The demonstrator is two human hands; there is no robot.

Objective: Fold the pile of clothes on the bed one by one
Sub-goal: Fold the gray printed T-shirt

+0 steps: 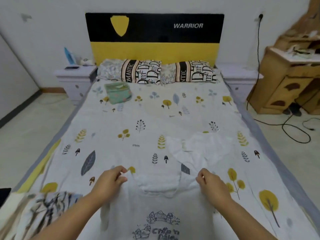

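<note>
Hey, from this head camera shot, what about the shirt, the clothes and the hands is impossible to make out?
- White T-shirt: its hem and print are cut off by the bottom edge.
- Patterned cloth, lower left: blurred and cropped; garment type unclear.
- White garment behind: crumpled, so its type is unclear.
- Left hand and right hand: fingertips are buried in shirt fabric.

The 2 bare forearms came into view from the bottom edge and reached forward, roughly side by side and well apart. The left hand (110,179) had its back turned up, and its fingers (121,170) were curled, with the thumb pinching the left shoulder of the white T-shirt (155,205). The right hand (210,181) mirrored it, back up, with the fingers curled and pinching the right shoulder. Both wrists were nearly straight. The 2 hands were at about the same height.
</note>
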